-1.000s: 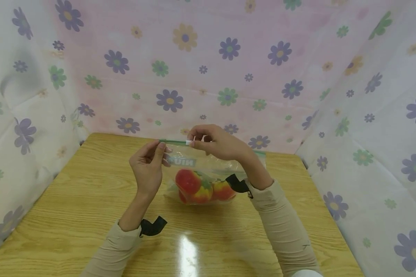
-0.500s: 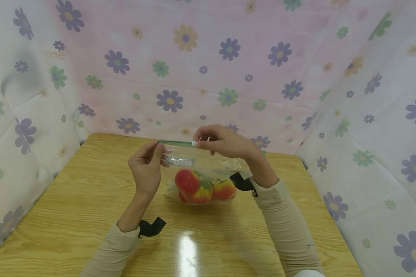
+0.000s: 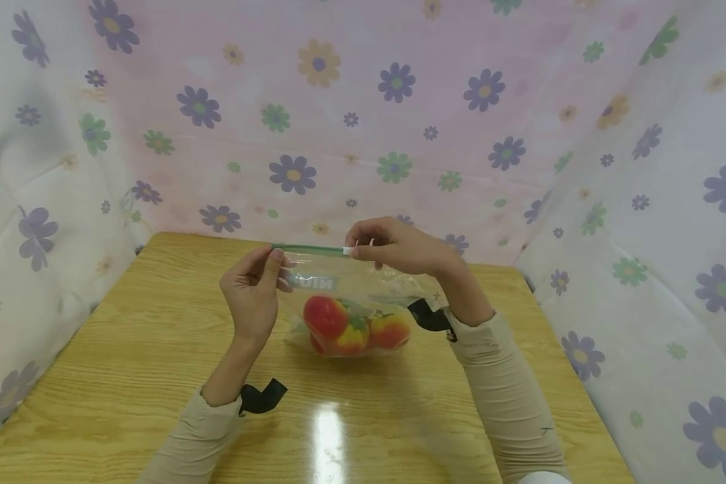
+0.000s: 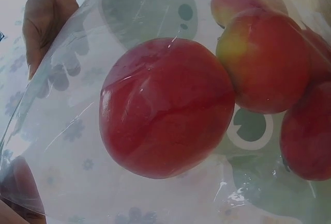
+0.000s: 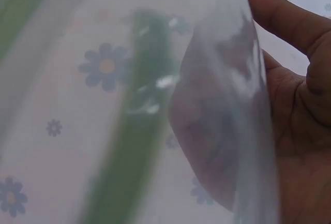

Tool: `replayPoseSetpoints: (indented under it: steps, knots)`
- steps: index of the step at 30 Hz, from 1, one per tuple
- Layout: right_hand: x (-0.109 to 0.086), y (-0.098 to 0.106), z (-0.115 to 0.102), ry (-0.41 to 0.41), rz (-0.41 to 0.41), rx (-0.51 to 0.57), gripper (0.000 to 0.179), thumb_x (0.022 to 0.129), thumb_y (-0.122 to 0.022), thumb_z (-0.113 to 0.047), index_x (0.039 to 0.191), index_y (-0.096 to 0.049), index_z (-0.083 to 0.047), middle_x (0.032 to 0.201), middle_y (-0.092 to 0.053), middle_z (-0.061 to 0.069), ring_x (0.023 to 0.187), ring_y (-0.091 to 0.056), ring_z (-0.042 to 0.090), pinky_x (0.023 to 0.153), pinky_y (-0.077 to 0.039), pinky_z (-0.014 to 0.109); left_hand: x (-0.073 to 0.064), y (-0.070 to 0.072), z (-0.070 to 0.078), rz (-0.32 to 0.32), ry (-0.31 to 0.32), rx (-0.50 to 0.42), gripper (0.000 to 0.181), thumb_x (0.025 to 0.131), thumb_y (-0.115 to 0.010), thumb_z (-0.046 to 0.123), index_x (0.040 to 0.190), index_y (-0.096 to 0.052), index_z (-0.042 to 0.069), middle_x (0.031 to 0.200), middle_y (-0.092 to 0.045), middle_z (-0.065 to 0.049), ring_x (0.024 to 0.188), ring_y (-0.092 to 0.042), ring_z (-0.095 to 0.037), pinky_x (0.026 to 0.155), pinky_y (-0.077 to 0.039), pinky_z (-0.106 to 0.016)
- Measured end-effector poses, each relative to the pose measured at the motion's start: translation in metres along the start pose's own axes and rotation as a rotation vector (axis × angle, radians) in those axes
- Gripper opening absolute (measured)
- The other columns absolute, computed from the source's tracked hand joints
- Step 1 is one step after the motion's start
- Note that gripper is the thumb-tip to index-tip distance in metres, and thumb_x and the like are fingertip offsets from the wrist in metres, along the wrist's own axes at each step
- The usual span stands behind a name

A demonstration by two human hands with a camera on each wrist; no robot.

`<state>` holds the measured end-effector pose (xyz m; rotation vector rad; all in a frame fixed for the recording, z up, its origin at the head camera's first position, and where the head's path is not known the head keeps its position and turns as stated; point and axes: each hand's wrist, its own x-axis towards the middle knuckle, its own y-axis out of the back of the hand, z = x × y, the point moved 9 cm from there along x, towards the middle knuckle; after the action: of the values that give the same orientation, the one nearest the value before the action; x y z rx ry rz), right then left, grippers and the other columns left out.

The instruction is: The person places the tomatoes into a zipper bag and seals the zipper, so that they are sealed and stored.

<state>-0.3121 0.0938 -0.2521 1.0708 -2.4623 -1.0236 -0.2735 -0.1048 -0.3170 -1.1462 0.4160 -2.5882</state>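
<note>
A clear zipper bag (image 3: 375, 286) with a green top edge stands on the wooden table, red-and-yellow fruits inside it. One red fruit (image 3: 326, 316) lies at the left of the bag, another fruit (image 3: 390, 331) at the right. With thumb and fingers my left hand (image 3: 254, 296) pinches the bag's top left corner. My right hand (image 3: 399, 245) pinches the white slider (image 3: 347, 251) on the green zip. In the left wrist view a large red fruit (image 4: 168, 107) shows through the plastic. Close up in the right wrist view, the plastic (image 5: 217, 105) partly covers the right hand (image 5: 305, 94).
The wooden table (image 3: 139, 376) reaches to flower-printed cloth walls (image 3: 351, 161) at the back and both sides. Black camera mounts sit on both wrists, the right mount (image 3: 429, 316) overlapping the bag in the head view.
My right hand has slid to the right along the bag's top edge with the slider. The left hand keeps its pinch on the corner, and the fruits stay in place.
</note>
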Motion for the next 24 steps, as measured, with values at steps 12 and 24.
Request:
replayPoseSetpoints:
  steps: [12, 24]
  knots:
    - [-0.011, 0.009, 0.006, -0.019, 0.046, -0.033, 0.011, 0.105, -0.057, -0.016, 0.107, -0.064, -0.008, 0.089, -0.058, 0.006, 0.076, -0.054, 0.025, 0.069, -0.051, 0.034, 0.002, 0.003, -0.001, 0.017, 0.006, -0.01, 0.015, 0.098, -0.063, -0.003, 0.099, -0.071, -0.016, 0.078, -0.074, 0.005, 0.058, -0.066, -0.005, 0.049, -0.055, -0.018]
    - [-0.021, 0.015, 0.013, -0.023, 0.064, -0.028, 0.01, 0.105, -0.057, -0.015, 0.106, -0.064, -0.007, 0.088, -0.056, 0.007, 0.074, -0.051, 0.031, 0.067, -0.048, 0.035, 0.001, 0.003, -0.001, 0.015, 0.01, -0.024, 0.013, 0.097, -0.063, -0.005, 0.1, -0.071, -0.015, 0.077, -0.073, 0.004, 0.061, -0.067, -0.006, 0.05, -0.055, -0.018]
